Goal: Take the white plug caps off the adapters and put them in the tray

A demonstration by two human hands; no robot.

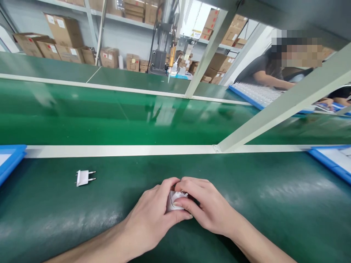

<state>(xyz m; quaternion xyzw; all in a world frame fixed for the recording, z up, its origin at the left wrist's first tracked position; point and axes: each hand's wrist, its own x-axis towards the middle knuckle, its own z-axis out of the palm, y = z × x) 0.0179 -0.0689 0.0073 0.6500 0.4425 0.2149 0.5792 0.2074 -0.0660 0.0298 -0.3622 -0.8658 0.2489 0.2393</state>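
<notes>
My left hand (153, 210) is wrapped round a small white charger housing (172, 202) just above the green work mat. From the right, my right hand (204, 204) pinches a small white plug piece (181, 196) against the housing's open face, with a bit of brass-coloured metal showing beside the fingertips. Fingers of both hands hide most of the two parts, so I cannot tell how far they fit together. To the left, apart from my hands, a white two-pin plug insert (82, 178) lies on the mat, its pins pointing right.
Blue-rimmed trays stand at the left edge (13, 160) and right edge (333, 166). A white rail (123, 150) and slanted post (274, 106) separate my bench from the green conveyor (109, 117). Beyond are a dispensing machine (161, 47), cardboard boxes (64, 33) and a co-worker (263, 69) at a tray.
</notes>
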